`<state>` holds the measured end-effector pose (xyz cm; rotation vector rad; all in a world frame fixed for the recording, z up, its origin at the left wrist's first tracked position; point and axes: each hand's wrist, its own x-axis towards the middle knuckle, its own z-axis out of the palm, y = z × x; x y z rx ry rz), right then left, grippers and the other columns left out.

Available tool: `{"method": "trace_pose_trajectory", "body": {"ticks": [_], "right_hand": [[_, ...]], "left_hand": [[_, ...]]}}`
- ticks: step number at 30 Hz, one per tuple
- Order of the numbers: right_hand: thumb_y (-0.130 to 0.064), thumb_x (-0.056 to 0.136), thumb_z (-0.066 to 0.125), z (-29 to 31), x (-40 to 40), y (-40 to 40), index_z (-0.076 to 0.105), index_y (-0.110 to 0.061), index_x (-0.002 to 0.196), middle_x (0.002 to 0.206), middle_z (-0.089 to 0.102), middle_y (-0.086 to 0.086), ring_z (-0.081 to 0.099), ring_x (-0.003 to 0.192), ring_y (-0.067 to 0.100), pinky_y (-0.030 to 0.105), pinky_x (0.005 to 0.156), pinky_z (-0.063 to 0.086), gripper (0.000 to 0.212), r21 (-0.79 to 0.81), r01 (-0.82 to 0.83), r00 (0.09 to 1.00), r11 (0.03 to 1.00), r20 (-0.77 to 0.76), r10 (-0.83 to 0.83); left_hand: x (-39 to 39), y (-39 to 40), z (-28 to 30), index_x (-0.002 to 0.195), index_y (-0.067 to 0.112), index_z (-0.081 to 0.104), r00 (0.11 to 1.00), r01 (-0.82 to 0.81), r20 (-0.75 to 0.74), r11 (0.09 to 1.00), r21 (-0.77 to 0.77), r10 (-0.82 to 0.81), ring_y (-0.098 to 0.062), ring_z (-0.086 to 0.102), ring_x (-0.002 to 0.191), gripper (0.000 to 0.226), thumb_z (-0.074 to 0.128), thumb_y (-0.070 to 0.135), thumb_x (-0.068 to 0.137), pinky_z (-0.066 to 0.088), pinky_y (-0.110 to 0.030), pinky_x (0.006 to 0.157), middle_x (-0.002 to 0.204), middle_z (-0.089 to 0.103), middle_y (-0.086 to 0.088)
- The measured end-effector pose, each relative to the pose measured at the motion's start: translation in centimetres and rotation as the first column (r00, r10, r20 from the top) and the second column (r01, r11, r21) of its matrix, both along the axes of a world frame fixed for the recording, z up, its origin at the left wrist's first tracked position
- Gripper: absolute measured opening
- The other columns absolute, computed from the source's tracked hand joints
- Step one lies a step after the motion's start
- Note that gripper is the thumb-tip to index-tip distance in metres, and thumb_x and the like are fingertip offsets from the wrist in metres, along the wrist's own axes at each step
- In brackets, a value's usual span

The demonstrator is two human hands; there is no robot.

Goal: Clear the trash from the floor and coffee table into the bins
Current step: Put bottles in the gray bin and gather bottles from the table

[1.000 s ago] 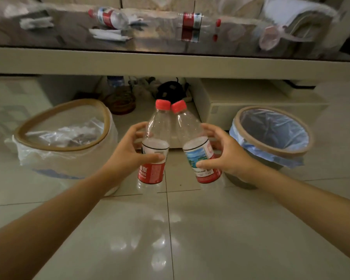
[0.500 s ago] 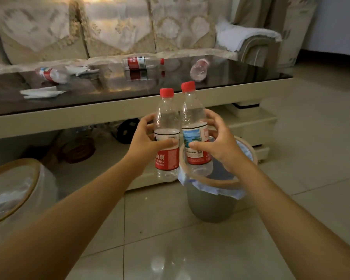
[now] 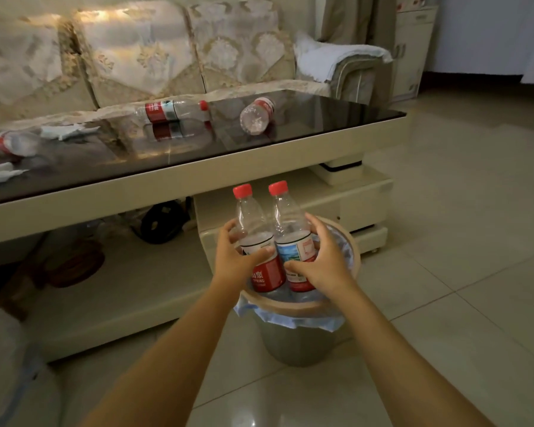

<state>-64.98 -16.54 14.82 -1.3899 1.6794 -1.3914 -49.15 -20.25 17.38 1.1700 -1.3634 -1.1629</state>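
My left hand grips a clear bottle with a red cap and red label. My right hand grips a second clear bottle with a blue-and-red label. Both bottles stand upright, side by side, with their lower ends inside the mouth of the grey bin, which has a tan rim and blue liner. On the dark glass coffee table lie three more bottles: one in the middle, one to its right, one at the left edge. White tissues lie there too.
A second bin with a clear liner shows at the lower left edge. Under the table's lower shelf sit a dark round object and a brown basket. A sofa stands behind the table. Tiled floor spreads to the right.
Both hands have lowered the two bottles from above the grey bin's rim down into its mouth. The view has shifted right and tilted up over the last second.
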Motion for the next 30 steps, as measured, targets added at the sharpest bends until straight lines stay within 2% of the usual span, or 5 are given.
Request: {"method": "trace_pose_trajectory", "body": {"ticks": [8,11,16,24,30], "right_hand": [[-0.019,0.078,0.076,-0.5,0.4,-0.1,0.031,-0.036,0.144,0.139,0.047,-0.007,0.042,0.129,0.012,0.033,0.105,0.039,0.081,0.008,0.033,0.999,0.999,-0.026,-0.033],[-0.018,0.081,0.073,-0.3,0.8,0.2,0.033,-0.034,0.144,0.134,0.047,-0.013,0.041,0.126,0.008,0.028,0.103,0.037,0.076,-0.018,0.012,1.000,1.000,-0.028,-0.012],[-0.014,0.083,0.071,-0.2,1.9,-0.1,0.036,-0.037,0.141,0.126,0.056,-0.010,0.054,0.115,0.007,0.039,0.097,0.050,0.072,-0.047,-0.026,0.999,0.999,-0.029,0.025],[-0.023,0.089,0.061,2.4,5.9,-1.0,0.062,-0.024,0.111,0.109,0.060,-0.010,0.055,0.102,0.006,0.030,0.092,0.048,0.022,-0.212,0.003,0.979,0.977,-0.198,-0.046],[-0.019,0.089,0.060,4.3,8.4,-4.0,0.062,-0.020,0.114,0.119,0.056,-0.006,0.050,0.110,0.009,0.023,0.088,0.040,0.025,-0.367,0.053,0.962,0.929,-0.229,-0.146]], "left_hand": [[0.3,0.1,-0.5,0.146,0.030,0.024,0.996,0.025,0.086,1.000,0.018,-0.027,-0.021,0.049,0.125,0.097,0.082,0.013,0.070,0.047,-0.047,0.099,0.140,0.047,-0.001],[0.4,0.9,-0.9,0.145,0.029,0.026,0.983,0.085,0.165,0.996,-0.023,-0.080,-0.013,0.049,0.120,0.095,0.082,0.014,0.070,0.050,-0.038,0.095,0.131,0.050,0.007],[0.6,2.3,-1.6,0.134,0.029,0.038,0.975,0.116,0.192,0.993,-0.024,-0.109,-0.006,0.056,0.106,0.074,0.079,0.016,0.074,0.052,-0.019,0.074,0.119,0.055,0.009],[3.7,1.3,1.2,0.125,0.027,0.047,0.930,-0.051,0.350,0.981,-0.189,0.116,-0.004,0.057,0.100,0.049,0.071,0.021,0.083,0.053,-0.028,0.085,0.107,0.058,0.012],[7.0,-3.7,6.9,0.126,0.030,0.043,0.819,-0.043,0.498,0.896,-0.442,0.285,0.000,0.055,0.098,0.047,0.067,0.025,0.085,0.045,-0.017,0.078,0.106,0.056,0.015]]}}
